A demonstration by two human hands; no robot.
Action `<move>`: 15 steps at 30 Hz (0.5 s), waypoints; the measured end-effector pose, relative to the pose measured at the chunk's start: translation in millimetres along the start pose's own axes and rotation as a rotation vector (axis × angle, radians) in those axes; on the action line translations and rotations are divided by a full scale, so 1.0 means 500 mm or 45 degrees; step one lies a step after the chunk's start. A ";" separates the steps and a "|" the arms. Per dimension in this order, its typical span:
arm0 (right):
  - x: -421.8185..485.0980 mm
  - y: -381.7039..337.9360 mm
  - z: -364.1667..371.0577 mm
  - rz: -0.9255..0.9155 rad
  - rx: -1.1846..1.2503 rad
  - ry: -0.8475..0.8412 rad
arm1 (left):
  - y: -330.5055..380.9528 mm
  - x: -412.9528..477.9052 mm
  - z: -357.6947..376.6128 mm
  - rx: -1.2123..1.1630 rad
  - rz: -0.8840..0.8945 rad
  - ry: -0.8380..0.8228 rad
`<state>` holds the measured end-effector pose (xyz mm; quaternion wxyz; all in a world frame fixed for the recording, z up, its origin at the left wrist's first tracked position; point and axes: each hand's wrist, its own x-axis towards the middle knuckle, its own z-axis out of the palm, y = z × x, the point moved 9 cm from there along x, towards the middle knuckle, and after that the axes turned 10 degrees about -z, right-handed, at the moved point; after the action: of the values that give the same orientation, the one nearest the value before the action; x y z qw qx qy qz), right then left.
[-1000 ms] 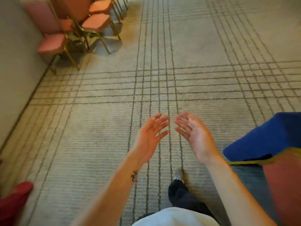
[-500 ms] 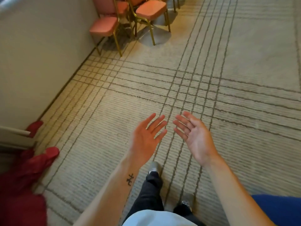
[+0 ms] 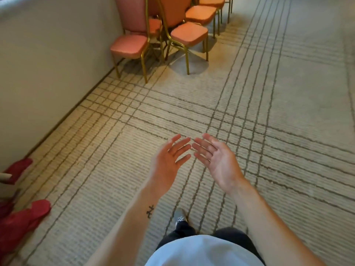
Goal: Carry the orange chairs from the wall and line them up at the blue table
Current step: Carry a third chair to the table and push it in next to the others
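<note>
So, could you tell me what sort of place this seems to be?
Probably a hotel banquet or function room: padded orange chairs with gold metal frames clustered by the wall, and a broad grid-lined carpet.

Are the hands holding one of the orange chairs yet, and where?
No. The left hand and right hand are both open and hold nothing. The orange chairs stand untouched ahead by the wall.

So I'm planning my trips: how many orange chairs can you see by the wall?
5 orange chairs: nearest one against the wall, one right of it, one partly hidden between their backs, two farther back. More may lie beyond the top edge.
</note>
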<state>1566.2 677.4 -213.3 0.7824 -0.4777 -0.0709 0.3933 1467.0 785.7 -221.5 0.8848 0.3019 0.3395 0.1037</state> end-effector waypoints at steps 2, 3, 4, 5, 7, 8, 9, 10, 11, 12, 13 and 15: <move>0.054 -0.011 0.042 -0.008 0.013 -0.019 | 0.051 0.031 -0.001 -0.053 -0.002 -0.014; 0.079 -0.012 0.055 -0.007 0.018 -0.021 | 0.072 0.048 -0.004 -0.082 0.001 -0.017; 0.105 -0.013 0.067 -0.006 0.010 -0.027 | 0.092 0.067 -0.006 -0.119 -0.005 -0.018; 0.130 -0.014 0.077 -0.001 -0.003 -0.037 | 0.110 0.086 -0.013 -0.149 -0.014 -0.007; 0.192 -0.020 0.092 0.015 -0.033 -0.052 | 0.145 0.135 -0.021 -0.185 -0.018 0.010; 0.217 -0.024 0.095 0.018 -0.044 -0.051 | 0.159 0.154 -0.023 -0.197 -0.017 0.025; 0.250 -0.028 0.095 0.020 -0.050 -0.051 | 0.173 0.180 -0.026 -0.202 -0.018 0.039; 0.286 -0.035 0.096 0.024 -0.051 -0.054 | 0.188 0.208 -0.027 -0.206 -0.021 0.048; 0.320 -0.043 0.098 0.024 -0.053 -0.066 | 0.203 0.236 -0.025 -0.209 -0.021 0.060; 0.354 -0.052 0.100 0.024 -0.057 -0.082 | 0.222 0.263 -0.018 -0.218 -0.016 0.057; 0.396 -0.062 0.103 0.019 -0.059 -0.105 | 0.243 0.295 -0.009 -0.231 -0.010 0.049; 0.478 -0.084 0.110 0.026 -0.044 -0.136 | 0.290 0.358 0.012 -0.255 0.005 0.036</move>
<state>1725.0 869.1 -213.5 0.7651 -0.4701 -0.1144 0.4248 1608.1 968.0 -226.6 0.9054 0.2111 0.3395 0.1432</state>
